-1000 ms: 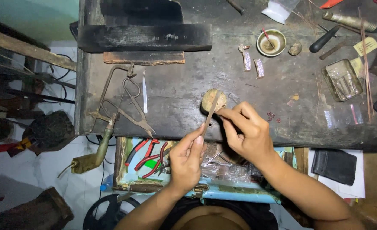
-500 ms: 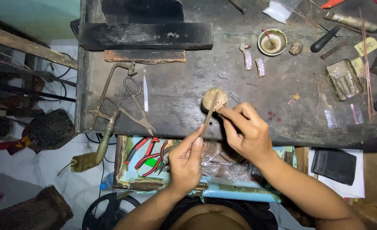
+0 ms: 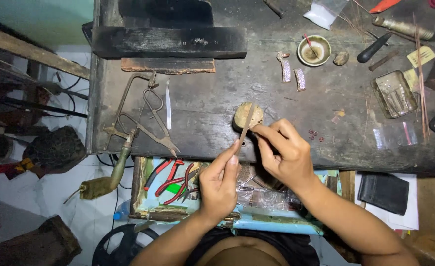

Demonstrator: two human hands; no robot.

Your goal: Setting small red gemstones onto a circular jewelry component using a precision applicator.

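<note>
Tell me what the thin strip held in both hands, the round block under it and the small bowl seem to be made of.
Strip: probably metal, dull grey-brown, thin and straight. Round block: looks like wood, matte tan, worn top. Small bowl: possibly ceramic or metal, pale rim, dark stained inside; hard to tell.

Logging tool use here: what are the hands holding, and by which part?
The left hand pinches a thin flat file by its near end. The right hand pinches something tiny at its fingertips; what it is cannot be told.
</note>
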